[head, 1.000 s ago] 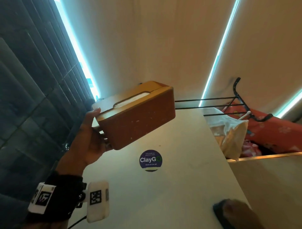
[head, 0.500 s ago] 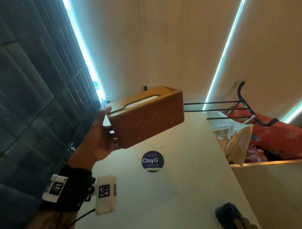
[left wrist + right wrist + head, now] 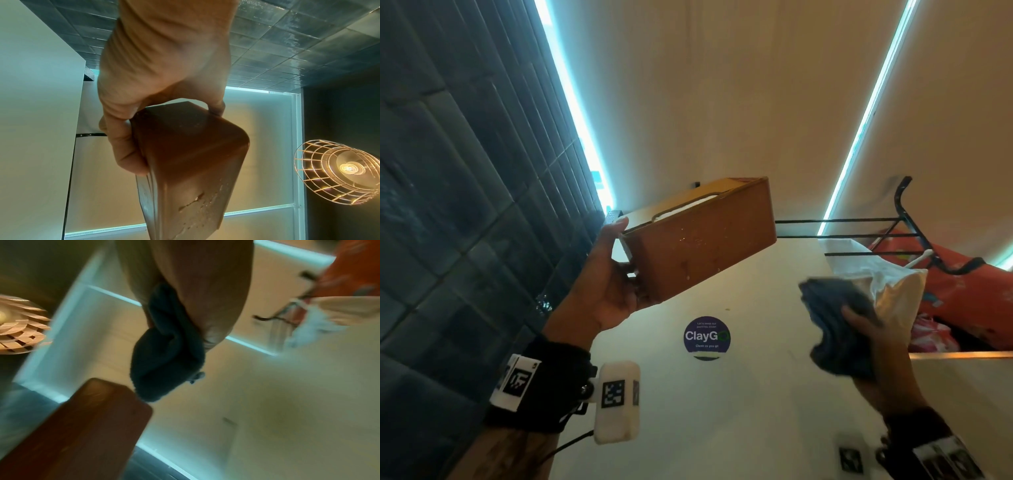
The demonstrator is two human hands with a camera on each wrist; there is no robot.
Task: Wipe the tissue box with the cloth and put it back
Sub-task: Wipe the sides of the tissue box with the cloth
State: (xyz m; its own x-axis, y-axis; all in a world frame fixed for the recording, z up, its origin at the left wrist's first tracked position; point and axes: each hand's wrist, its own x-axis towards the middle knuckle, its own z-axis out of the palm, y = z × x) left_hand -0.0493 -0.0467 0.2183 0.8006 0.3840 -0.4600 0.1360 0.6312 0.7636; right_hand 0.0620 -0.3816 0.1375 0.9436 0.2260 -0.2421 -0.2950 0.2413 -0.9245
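Gripping one end of the stiff, seemingly light wooden tissue box [image 3: 698, 240], the left hand [image 3: 606, 284] steadies it while the right hand [image 3: 873, 342] clutches the soft cloth [image 3: 835, 329].

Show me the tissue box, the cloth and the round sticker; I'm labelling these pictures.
tissue box [image 3: 702, 246], head view, speckled long side.
cloth [image 3: 835, 329], head view, bunched middle.
round sticker [image 3: 706, 337], head view, its lettering.

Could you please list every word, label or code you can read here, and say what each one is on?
"ClayGo": round dark sticker on the white counter.
Small lines above and below it: too small to read.
Square black-and-white codes on the wristband tags: patterns, no words.
Tissue box: no text visible.
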